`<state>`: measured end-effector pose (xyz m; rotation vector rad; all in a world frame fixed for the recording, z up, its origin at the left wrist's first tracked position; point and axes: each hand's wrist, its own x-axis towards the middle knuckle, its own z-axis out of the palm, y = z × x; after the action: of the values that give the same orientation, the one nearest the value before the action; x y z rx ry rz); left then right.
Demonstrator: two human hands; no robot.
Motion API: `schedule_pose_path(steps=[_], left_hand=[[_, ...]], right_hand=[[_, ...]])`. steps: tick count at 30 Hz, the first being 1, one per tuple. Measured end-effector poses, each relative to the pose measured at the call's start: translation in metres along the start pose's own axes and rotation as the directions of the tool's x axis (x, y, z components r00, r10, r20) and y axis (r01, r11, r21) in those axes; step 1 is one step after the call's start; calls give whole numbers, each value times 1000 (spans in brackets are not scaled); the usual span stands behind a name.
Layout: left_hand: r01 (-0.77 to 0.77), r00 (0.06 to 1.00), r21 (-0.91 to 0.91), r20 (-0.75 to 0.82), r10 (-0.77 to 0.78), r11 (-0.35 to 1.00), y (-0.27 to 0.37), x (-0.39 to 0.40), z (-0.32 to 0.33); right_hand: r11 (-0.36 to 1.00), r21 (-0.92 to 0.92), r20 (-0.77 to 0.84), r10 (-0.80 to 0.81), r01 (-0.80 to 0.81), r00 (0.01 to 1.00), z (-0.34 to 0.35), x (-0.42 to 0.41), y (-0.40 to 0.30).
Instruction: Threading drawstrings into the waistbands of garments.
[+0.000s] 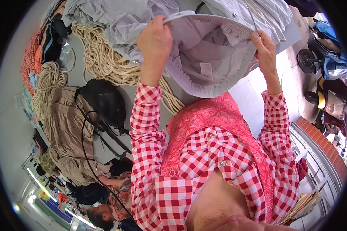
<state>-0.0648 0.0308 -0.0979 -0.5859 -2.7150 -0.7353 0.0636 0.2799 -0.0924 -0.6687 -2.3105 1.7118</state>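
A light grey garment (214, 60) with a gathered elastic waistband is stretched between both hands, its round waist facing me and a small white label inside. My left hand (156, 40) grips the waistband's left edge. My right hand (264, 47) pinches the right edge between thumb and fingers, beside a thin, pointed metal tool (252, 17) that seems to be held there too. Metal snaps show on the grey cloth near my left hand. Beyond the garment, more grey fabric (118, 17) lies heaped, and pale cords rest on cloth at the top right.
A coil of cream rope (104, 57) lies on the grey table (78, 49). A black bag (102, 101), a second cord bundle (47, 83) and brown garments (66, 127) are at left. Another person (104, 210) is at lower left. Motorbikes (309, 60) stand at right.
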Motion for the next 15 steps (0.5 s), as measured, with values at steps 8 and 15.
schedule_pose_path(steps=[8,15], left_hand=[[-328,928,-336,60,368,883,49,-55,31],[551,664,-503,747,16,666,54,-129,42]], right_hand=[[998,34,-12,56,-56,998,5,4,11],[994,68,-3,89,-89,996,1,4,21]])
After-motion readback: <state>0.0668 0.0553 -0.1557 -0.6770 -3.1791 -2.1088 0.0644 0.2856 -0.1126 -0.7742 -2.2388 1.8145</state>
